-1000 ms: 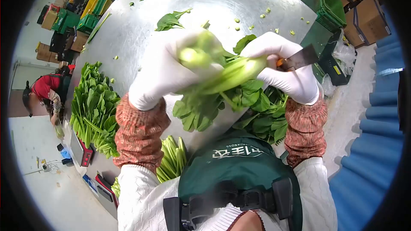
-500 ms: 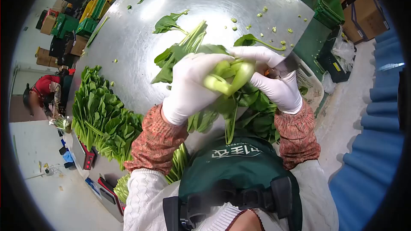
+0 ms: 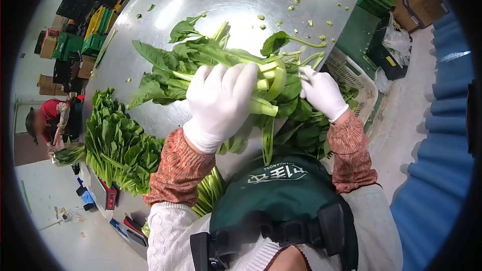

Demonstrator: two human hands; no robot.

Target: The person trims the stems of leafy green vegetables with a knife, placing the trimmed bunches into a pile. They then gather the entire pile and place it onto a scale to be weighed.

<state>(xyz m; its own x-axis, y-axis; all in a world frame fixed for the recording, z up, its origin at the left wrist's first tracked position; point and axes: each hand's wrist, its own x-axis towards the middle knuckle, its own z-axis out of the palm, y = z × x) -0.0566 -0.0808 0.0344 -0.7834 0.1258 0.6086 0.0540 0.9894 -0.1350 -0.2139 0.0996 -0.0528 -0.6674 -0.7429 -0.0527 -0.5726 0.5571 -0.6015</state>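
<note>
Looks like we're in a produce packing room; there's a big shiny metal table (image 3: 165,17) with heaped leafy green vegetables (image 3: 123,140), stacked green and yellow plastic crates (image 3: 95,30), brown cardboard boxes (image 3: 419,0), a red-and-grey weighing scale (image 3: 106,195) and a co-worker in a red vest (image 3: 54,113).

Left hand (image 3: 221,101) closed, knuckles up; right hand (image 3: 320,92) pinching, fingers curled.

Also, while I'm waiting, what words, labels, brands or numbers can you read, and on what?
"JIANONG": end of the small line on the green apron; its start is unclear.
Large white characters above it: too distorted to quote surely.
Yellow label on the black crate: too small.
Labels on the cardboard box: too small.
</note>
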